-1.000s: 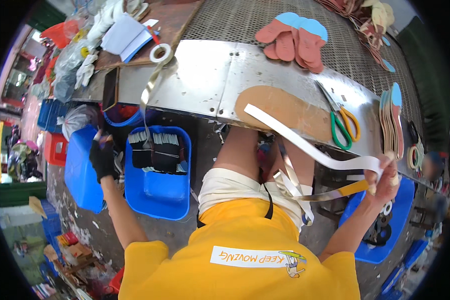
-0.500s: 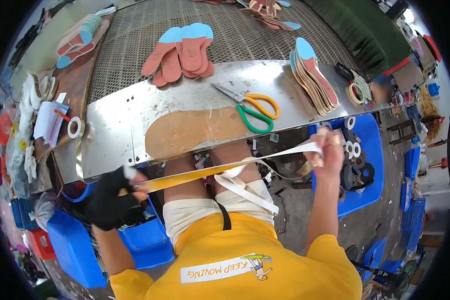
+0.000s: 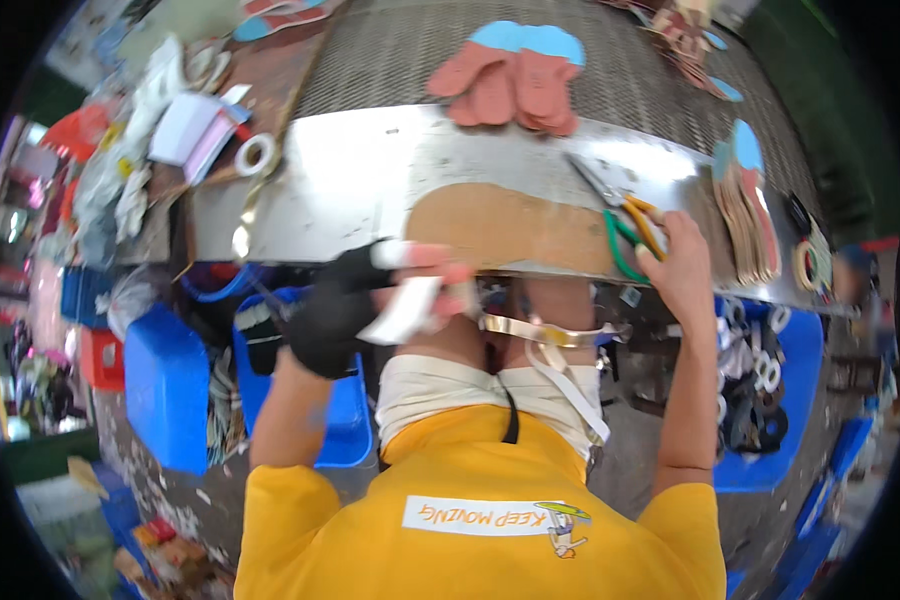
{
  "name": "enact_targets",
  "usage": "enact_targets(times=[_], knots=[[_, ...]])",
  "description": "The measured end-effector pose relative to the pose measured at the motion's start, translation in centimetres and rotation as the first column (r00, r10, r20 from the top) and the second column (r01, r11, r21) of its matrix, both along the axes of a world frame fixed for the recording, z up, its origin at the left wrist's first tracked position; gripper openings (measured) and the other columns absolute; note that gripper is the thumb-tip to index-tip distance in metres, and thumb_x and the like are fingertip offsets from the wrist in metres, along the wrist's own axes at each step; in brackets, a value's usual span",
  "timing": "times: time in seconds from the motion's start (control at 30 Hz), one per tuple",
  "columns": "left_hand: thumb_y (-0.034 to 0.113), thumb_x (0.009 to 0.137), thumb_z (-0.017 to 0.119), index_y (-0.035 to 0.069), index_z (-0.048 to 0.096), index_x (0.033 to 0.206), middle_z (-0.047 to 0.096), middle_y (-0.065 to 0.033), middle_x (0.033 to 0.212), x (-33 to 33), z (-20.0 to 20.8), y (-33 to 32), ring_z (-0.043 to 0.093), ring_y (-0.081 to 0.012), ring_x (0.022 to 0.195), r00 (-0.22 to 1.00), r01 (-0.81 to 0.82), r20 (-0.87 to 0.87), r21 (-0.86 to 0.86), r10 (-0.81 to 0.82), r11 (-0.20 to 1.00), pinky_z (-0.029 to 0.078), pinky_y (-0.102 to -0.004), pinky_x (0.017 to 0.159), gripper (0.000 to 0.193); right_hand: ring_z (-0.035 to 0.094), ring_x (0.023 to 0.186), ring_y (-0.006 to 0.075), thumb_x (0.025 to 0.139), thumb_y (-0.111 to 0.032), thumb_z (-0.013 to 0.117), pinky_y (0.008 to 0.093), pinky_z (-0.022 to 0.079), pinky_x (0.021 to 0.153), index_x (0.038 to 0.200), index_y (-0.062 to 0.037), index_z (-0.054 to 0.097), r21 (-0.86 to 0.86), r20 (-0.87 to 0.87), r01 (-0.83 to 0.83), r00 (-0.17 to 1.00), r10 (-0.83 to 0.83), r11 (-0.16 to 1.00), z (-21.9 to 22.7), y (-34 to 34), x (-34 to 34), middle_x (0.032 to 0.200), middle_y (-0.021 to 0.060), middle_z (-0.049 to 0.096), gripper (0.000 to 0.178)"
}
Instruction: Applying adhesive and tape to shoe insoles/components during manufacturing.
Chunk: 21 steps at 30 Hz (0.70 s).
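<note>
My left hand (image 3: 370,300), in a black fingerless glove with pale wraps on the fingertips, pinches a white and gold ribbon strip (image 3: 402,310) above my lap. More of the gold and white strip lies across my thighs. My right hand (image 3: 678,260) is at the scissors (image 3: 615,240), its fingers closed round the orange handle. The scissors lie on the metal bench edge with blades pointing away and the green handle nearest me. Left of them, a tan sole-shaped board (image 3: 515,225) lies flat on the bench.
Stacked red and blue insoles (image 3: 515,85) stand behind the board; another insole stack (image 3: 745,210) is right of the scissors. A white tape roll (image 3: 257,155) trails gold ribbon over the bench's left edge. Blue bins (image 3: 165,390) stand below, the right one (image 3: 770,450) holding rolls.
My right hand has let go of its end of the strip and moved up to the scissors. The strip is no longer stretched between my hands. The view has shifted left.
</note>
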<state>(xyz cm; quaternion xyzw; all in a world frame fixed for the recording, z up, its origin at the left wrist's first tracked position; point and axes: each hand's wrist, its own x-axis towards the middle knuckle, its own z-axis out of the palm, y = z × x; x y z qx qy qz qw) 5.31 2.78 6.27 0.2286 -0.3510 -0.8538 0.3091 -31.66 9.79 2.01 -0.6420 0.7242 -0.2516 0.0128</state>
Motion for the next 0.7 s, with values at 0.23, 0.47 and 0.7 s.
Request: enact_targets(times=[0.23, 0.47, 0.7], knots=[[0.005, 0.083, 0.067, -0.001, 0.065, 0.091, 0.059, 0.0012, 0.076, -1.9, -5.6, 0.7, 0.052, -0.0069, 0.077, 0.773, 0.110, 0.540, -0.630, 0.332, 0.769, 0.043, -0.0233, 0.069, 0.010, 0.055, 0.089, 0.0339, 0.070, -0.004, 0.061, 0.0398, 0.045, 0.082, 0.102, 0.0045, 0.055, 0.136, -0.026, 0.097, 0.995, -0.095, 0.986, -2.4, -1.6, -0.1, 0.093, 0.0203, 0.056, 0.034], [0.018, 0.086, 0.067, 0.003, 0.064, 0.103, 0.050, 0.0014, 0.064, -2.8, -7.5, 1.7, 0.046, -0.0084, 0.058, 0.926, -0.099, 0.319, -0.306, 0.200, 0.947, 0.041, -0.0225, 0.060, 0.023, 0.053, 0.083, 0.0088, 0.072, -0.004, 0.068, 0.0232, 0.043, 0.074, 0.104, -0.0025, 0.052, 0.144, 0.924, -0.263, 0.380, -0.035, 0.954, -1.0, 4.3, 6.0, 0.089, 0.0002, 0.054, 0.036], [0.016, 0.092, 0.053, 0.011, 0.053, 0.107, 0.053, 0.0000, 0.077, -5.8, -10.8, 4.9, 0.037, -0.0063, 0.046, 0.839, 0.401, -0.542, 0.572, -0.037, 0.716, 0.037, -0.0208, 0.056, 0.015, 0.057, 0.077, 0.0083, 0.072, 0.000, 0.075, 0.0231, 0.049, 0.069, 0.106, -0.0031, 0.052, -0.069, 0.997, -0.272, -0.045, 0.059, 0.960, -1.6, 1.5, 12.7, 0.105, 0.0113, 0.065, 0.042]])
